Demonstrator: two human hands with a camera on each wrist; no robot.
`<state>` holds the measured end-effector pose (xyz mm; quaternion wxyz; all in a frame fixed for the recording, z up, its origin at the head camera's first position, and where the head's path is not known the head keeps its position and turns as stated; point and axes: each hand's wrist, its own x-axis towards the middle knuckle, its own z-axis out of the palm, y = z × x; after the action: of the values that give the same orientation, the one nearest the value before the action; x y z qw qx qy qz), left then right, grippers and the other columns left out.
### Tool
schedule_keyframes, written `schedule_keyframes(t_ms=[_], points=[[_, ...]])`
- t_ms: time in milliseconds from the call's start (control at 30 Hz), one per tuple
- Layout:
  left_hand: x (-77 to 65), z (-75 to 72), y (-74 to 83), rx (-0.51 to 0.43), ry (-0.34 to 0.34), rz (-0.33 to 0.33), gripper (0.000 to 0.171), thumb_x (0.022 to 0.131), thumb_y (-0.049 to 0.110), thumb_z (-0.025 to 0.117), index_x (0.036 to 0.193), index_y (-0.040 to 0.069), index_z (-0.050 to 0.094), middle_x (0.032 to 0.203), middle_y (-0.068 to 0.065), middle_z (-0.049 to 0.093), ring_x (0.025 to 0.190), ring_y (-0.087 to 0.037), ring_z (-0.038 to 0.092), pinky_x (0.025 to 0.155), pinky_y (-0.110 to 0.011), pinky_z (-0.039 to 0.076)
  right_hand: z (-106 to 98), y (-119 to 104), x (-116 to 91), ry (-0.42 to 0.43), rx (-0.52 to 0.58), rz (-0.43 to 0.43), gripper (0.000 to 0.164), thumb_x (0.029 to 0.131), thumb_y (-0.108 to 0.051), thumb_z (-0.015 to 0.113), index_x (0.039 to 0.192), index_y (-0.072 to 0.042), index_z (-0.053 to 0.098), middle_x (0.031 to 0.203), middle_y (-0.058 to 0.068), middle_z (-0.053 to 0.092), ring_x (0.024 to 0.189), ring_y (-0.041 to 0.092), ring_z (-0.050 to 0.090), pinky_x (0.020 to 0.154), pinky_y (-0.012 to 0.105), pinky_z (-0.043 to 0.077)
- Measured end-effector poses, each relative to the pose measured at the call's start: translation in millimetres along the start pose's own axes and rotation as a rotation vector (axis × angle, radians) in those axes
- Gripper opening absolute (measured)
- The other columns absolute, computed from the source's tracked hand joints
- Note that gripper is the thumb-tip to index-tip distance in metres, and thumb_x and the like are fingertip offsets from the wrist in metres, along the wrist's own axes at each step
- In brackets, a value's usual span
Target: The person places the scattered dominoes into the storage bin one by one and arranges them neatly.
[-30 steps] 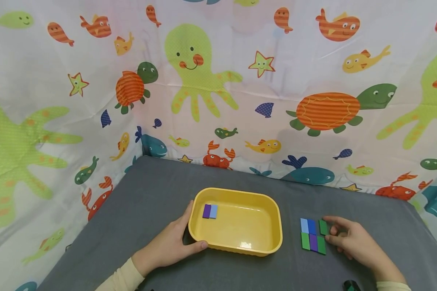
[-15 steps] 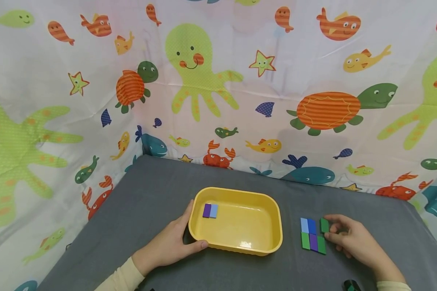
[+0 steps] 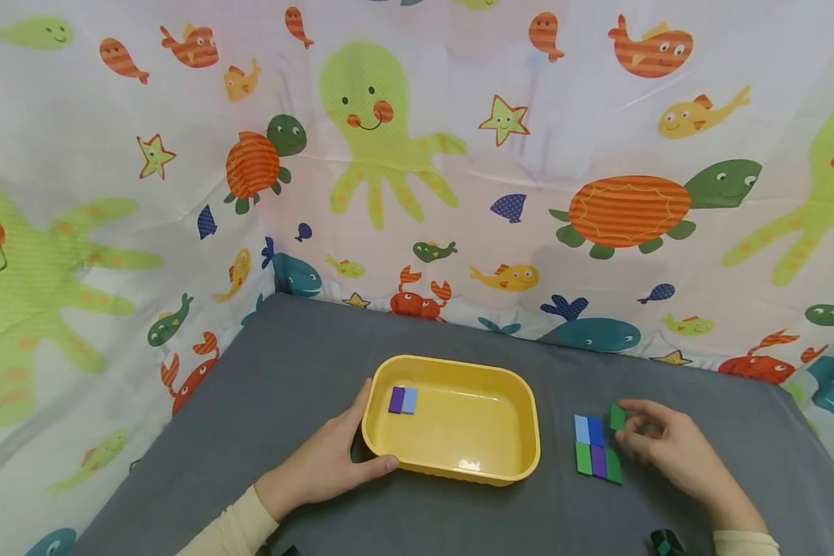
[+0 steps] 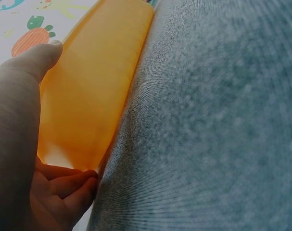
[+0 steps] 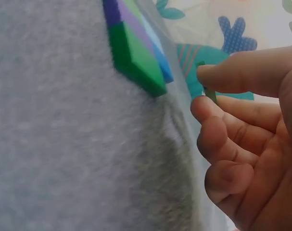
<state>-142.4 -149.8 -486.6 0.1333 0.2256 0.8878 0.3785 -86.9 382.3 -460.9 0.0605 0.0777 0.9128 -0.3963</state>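
My left hand [image 3: 323, 467] holds the left end of a yellow plastic tub [image 3: 472, 425], thumb at its front rim and the other fingers round the side. A purple tile [image 3: 396, 400] and a light blue tile [image 3: 409, 401] lie side by side inside. Between thumb and fingers, my right hand [image 3: 674, 448] pinches a green tile [image 3: 617, 417], mostly hidden by the fingers in the right wrist view. Just left of that hand, light blue [image 3: 581, 428], dark blue [image 3: 596, 431], light green [image 3: 583, 459], purple [image 3: 598, 462] and green tiles [image 3: 613, 468] lie edge to edge.
Dark grey cloth [image 3: 306, 347] covers the table. Behind it and at the sides hangs a white curtain [image 3: 445, 185] printed with sea animals. A small black object [image 3: 666, 542] shows at the bottom edge, near the right sleeve [image 3: 744, 543].
The pinched green tile has moved slightly away from the green tile below it, toward the back, and tilted. The left hand and tub stay put; the head view shifts a little.
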Motion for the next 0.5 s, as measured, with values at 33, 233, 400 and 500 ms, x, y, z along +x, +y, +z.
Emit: schedule_keyframes(t_ms=[33, 233, 400, 500], points=[[0.1, 0.4, 0.2, 0.0, -0.001, -0.003, 0.127, 0.09, 0.073, 0.078, 0.177, 0.016, 0.005, 0.178, -0.005, 0.03, 0.159, -0.027, 0.039, 0.124, -0.057, 0.038, -1, -2, 0, 0.009, -0.007, -0.002, 0.064, 0.1, -0.024, 0.081, 0.151, 0.006, 0.055, 0.101, 0.01, 0.068, 0.072, 0.023, 0.067, 0.062, 0.034, 0.055], [-0.4, 1.1, 1.2, -0.01, -0.006, 0.002, 0.125, 0.092, 0.069, 0.078, 0.177, 0.015, 0.005, 0.177, -0.006, 0.03, 0.159, -0.027, 0.039, 0.124, -0.057, 0.039, -7, -17, -4, 0.045, -0.042, -0.027, 0.066, 0.101, -0.027, 0.081, 0.152, 0.005, 0.054, 0.106, 0.011, 0.069, 0.079, 0.022, 0.07, 0.064, 0.034, 0.057], [-0.5, -0.3, 1.4, -0.01, -0.005, 0.007, 0.125, 0.092, 0.069, 0.078, 0.177, 0.015, 0.004, 0.177, -0.007, 0.03, 0.159, -0.028, 0.039, 0.123, -0.058, 0.039, -12, -35, -5, 0.086, -0.091, -0.061, 0.064, 0.102, -0.032, 0.079, 0.151, 0.002, 0.057, 0.107, 0.01, 0.07, 0.084, 0.021, 0.07, 0.065, 0.033, 0.056], [-0.1, -1.0, 1.5, -0.01, -0.004, 0.007, 0.125, 0.092, 0.07, 0.078, 0.177, 0.015, 0.004, 0.177, -0.007, 0.03, 0.159, -0.028, 0.039, 0.123, -0.058, 0.039, -14, -48, -4, 0.105, -0.117, -0.083, 0.064, 0.103, -0.036, 0.079, 0.152, 0.0, 0.058, 0.108, 0.009, 0.07, 0.087, 0.02, 0.07, 0.068, 0.033, 0.054]])
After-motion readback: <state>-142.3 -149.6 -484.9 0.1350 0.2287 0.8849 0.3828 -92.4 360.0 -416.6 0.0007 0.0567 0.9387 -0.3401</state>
